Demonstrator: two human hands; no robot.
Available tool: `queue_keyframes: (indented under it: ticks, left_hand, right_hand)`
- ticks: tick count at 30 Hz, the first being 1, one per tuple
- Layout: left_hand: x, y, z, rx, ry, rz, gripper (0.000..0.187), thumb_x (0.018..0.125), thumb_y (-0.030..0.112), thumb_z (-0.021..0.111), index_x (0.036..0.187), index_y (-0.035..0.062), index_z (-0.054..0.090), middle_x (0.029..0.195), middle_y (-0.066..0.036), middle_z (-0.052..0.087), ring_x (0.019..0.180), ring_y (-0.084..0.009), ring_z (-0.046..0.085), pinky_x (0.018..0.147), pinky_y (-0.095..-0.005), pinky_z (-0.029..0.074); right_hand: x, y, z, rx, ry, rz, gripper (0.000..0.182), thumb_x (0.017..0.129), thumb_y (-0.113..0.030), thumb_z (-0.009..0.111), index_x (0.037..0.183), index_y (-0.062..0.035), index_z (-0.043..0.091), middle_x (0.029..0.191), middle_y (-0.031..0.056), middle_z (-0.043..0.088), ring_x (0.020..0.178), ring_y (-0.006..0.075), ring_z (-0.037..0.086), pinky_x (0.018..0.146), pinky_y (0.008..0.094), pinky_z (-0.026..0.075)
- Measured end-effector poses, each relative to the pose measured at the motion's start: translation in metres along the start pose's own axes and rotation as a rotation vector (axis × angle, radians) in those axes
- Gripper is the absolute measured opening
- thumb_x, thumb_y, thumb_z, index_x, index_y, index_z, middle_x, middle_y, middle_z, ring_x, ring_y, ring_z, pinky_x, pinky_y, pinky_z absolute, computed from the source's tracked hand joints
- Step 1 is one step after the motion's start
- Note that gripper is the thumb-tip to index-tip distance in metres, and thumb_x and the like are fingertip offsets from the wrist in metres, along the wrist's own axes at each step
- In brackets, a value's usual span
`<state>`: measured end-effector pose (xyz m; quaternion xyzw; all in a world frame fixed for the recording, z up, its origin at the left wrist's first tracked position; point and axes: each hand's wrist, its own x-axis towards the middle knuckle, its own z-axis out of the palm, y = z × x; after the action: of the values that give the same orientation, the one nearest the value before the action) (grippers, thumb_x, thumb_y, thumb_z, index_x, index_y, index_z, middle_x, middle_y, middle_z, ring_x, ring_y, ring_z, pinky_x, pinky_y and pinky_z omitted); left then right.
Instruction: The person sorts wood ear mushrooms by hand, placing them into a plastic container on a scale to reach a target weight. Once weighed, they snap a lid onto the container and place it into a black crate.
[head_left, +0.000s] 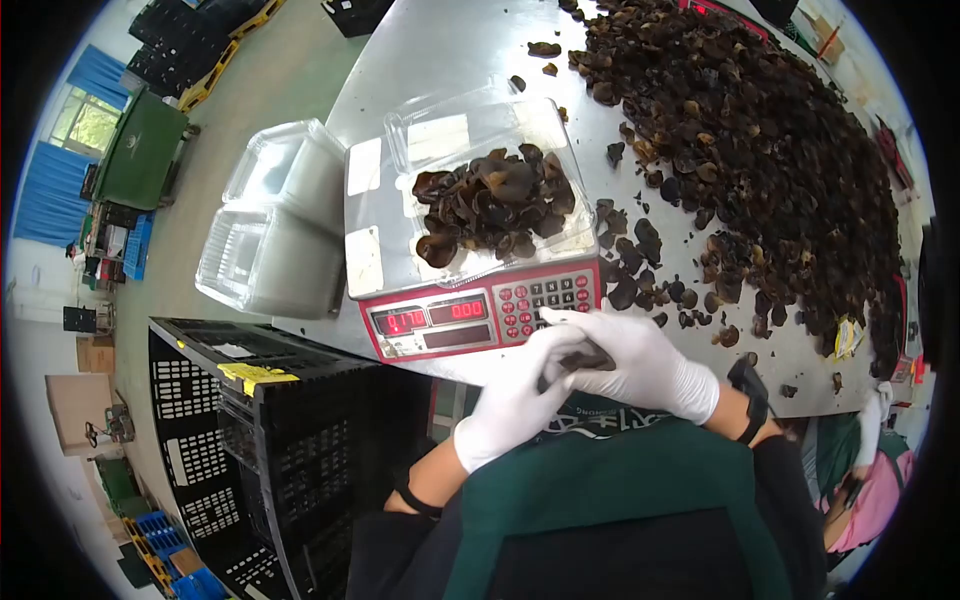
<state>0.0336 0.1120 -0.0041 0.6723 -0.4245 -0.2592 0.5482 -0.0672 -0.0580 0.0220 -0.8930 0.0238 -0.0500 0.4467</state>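
Observation:
My left hand point(518, 395) and my right hand point(645, 368), both in white gloves, meet in front of the scale. Their fingers are closed around dark wood ear mushroom pieces point(575, 366), partly hidden between them. Just beyond is a red and silver digital scale point(515, 348) with lit red digits. An open clear plastic container point(400, 140) rests on its platform, lid folded back, with a heap of wood ear mushrooms point(495, 200) inside. My right fingers are close to the scale's keypad point(545, 300).
A large pile of wood ear mushrooms point(740, 150) covers the right of the metal table point(450, 50), with loose pieces around it. Stacked clear containers point(270, 255) stand left of the scale. A black crate point(290, 460) is at lower left. Another person point(875, 490) works at right.

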Motion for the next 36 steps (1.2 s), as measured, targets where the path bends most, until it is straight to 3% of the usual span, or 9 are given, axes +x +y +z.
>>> queue_keyframes:
  ticks: [6,9,11,15,16,21,27,30,36]
  left_hand:
    - [0.017,-0.007,0.038,-0.057,-0.352,0.038,0.048,0.086,0.004,0.072,0.13,0.0055,0.053,0.099,-0.012,0.063,0.082,-0.0251,0.062,0.076,-0.0349,0.051]
    - [0.022,0.001,0.043,0.084,-0.394,0.097,0.05,0.088,0.009,0.072,0.134,0.0068,0.055,0.094,-0.012,0.067,0.086,-0.0309,0.064,0.08,-0.039,0.053]
    - [0.029,0.005,0.033,0.222,-0.065,0.367,0.042,0.085,0.008,0.073,0.126,0.0044,0.063,0.096,-0.012,0.07,0.088,-0.0304,0.067,0.081,-0.038,0.055]
    - [0.047,0.011,-0.034,0.507,0.522,0.405,0.024,0.084,-0.005,0.067,0.107,0.0019,0.07,0.103,-0.01,0.071,0.084,-0.0179,0.068,0.078,-0.03,0.054]
    - [0.047,0.009,-0.053,0.634,0.602,0.286,0.031,0.081,-0.004,0.069,0.112,0.0024,0.069,0.106,-0.012,0.07,0.097,-0.0266,0.066,0.087,-0.0344,0.052]
    - [0.064,-0.005,-0.087,0.858,0.449,0.02,0.033,0.077,0.001,0.077,0.108,0.0089,0.07,0.095,-0.009,0.065,0.081,-0.0225,0.06,0.078,-0.0337,0.05]
    - [0.087,-0.011,-0.066,0.989,0.488,0.387,0.021,0.085,-0.001,0.07,0.104,0.0084,0.072,0.095,-0.007,0.07,0.088,-0.0255,0.063,0.08,-0.035,0.049]
    - [0.082,-0.013,-0.069,1.032,0.417,0.191,0.018,0.09,0.001,0.067,0.106,0.0069,0.071,0.096,-0.009,0.07,0.09,-0.0269,0.063,0.083,-0.0362,0.049]
    - [0.065,-0.007,-0.072,0.955,0.345,0.153,0.023,0.092,-0.001,0.064,0.114,0.004,0.069,0.098,-0.011,0.07,0.086,-0.0263,0.064,0.079,-0.0357,0.051]
  right_hand:
    - [-0.067,0.019,0.02,0.266,0.232,0.411,0.029,0.095,-0.003,0.058,0.123,-0.0004,0.064,0.101,0.0133,0.073,0.09,0.0205,0.072,0.084,0.032,0.055]
    - [-0.104,0.035,0.003,-0.003,0.429,0.491,0.019,0.1,-0.011,0.058,0.113,-0.0015,0.069,0.09,0.0093,0.072,0.065,0.0141,0.067,0.06,0.0268,0.053]
    - [-0.147,0.059,-0.017,-0.085,0.538,0.677,0.017,0.102,-0.013,0.055,0.104,-0.002,0.068,0.071,0.0061,0.065,0.057,0.0092,0.058,0.053,0.0261,0.044]
    - [-0.243,0.097,-0.044,-0.071,0.803,0.916,0.025,0.104,-0.018,0.052,0.093,-0.0008,0.065,0.06,0.0008,0.054,0.051,0.0059,0.047,0.05,0.0261,0.037]
    - [-0.247,0.091,-0.048,-0.024,0.808,0.961,0.026,0.104,-0.019,0.053,0.09,-0.001,0.065,0.06,0.0005,0.055,0.052,0.0056,0.047,0.05,0.0256,0.037]
    - [-0.219,0.059,-0.044,0.207,0.74,1.074,0.033,0.103,-0.025,0.055,0.082,-0.0024,0.065,0.063,0.0003,0.057,0.054,0.0058,0.05,0.051,0.0245,0.038]
    - [-0.135,0.078,-0.026,0.119,0.592,0.573,0.019,0.095,0.0,0.053,0.104,-0.0026,0.069,0.091,0.0076,0.066,0.077,0.015,0.065,0.074,0.0272,0.052]
    - [-0.082,0.095,-0.014,-0.141,0.59,0.281,0.016,0.091,-0.01,0.064,0.105,-0.0094,0.069,0.087,0.0099,0.064,0.081,0.0292,0.065,0.069,0.0361,0.053]
    - [-0.028,0.129,0.012,-0.499,0.174,0.18,0.021,0.085,-0.02,0.07,0.102,-0.0075,0.07,0.085,0.0088,0.066,0.081,0.0273,0.067,0.068,0.0346,0.054]
